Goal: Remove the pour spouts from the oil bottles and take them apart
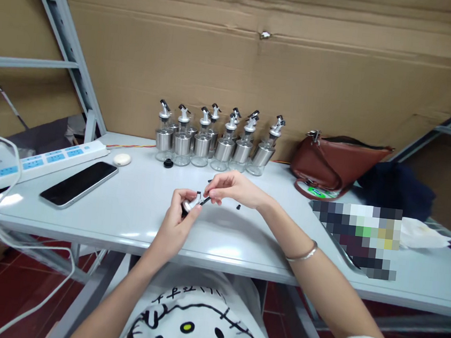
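Observation:
Over the middle of the table, my left hand (177, 220) is closed around a silver-and-black pourer spout (191, 204), the same kind as those on the bottles. My right hand (234, 187) pinches a small black part (206, 201) right at the spout's tip; whether the part is joined to it I cannot tell. A tiny black piece (238, 207) lies on the table below my right hand. Behind my hands stand several glass bottles (201, 146) with steel sleeves and pourer spouts. In front of them rests a round black cap (168, 163).
To the left are a phone (79, 183), a white power strip (48, 164) with a looping cable, and a round white case (122, 159). A brown leather bag (339, 165), a dark cloth (396, 189), a blurred-out item and a white tissue (422, 234) occupy the right.

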